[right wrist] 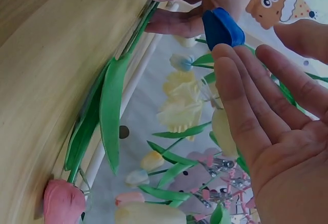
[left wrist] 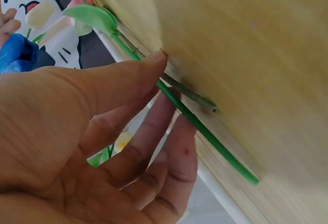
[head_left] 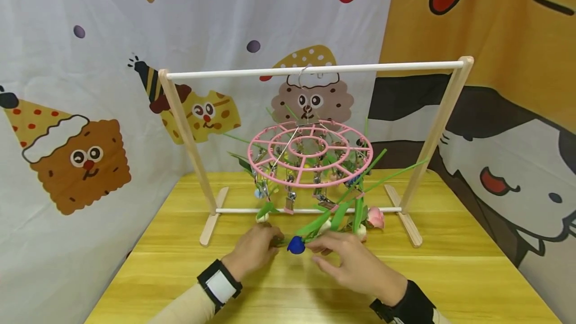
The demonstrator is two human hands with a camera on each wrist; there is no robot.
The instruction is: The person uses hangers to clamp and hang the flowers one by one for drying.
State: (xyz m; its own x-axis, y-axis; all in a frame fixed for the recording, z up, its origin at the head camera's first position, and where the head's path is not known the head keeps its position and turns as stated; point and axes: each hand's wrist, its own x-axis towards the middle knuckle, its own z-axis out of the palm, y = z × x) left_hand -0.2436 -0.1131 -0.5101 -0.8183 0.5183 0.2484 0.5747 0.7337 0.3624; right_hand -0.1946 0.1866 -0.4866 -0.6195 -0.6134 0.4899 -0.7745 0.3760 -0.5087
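My left hand (head_left: 254, 250) pinches a green stem (left wrist: 207, 134) and a thinner, darker stem (left wrist: 192, 97) between thumb and fingers, low over the table. Along the table these stems run toward long green leaves (right wrist: 111, 111) and a pink tulip (right wrist: 64, 202). My right hand (head_left: 353, 263) has its fingers extended beside a blue tulip (head_left: 296, 245); fingertips appear to touch or nearly touch the bloom, though contact is unclear. The blue tulip points head down below the pink round clip hanger (head_left: 310, 156), and white tulips (head_left: 325, 226) are near my right hand.
A wooden stand with a white top bar (head_left: 234, 72) carries the hanger. Its lower white bar (head_left: 243, 210) spans between the wooden feet (head_left: 407, 224). Metal clips (head_left: 290, 196) dangle with several artificial flowers. Some long stems (head_left: 400, 176) stick out at the right.
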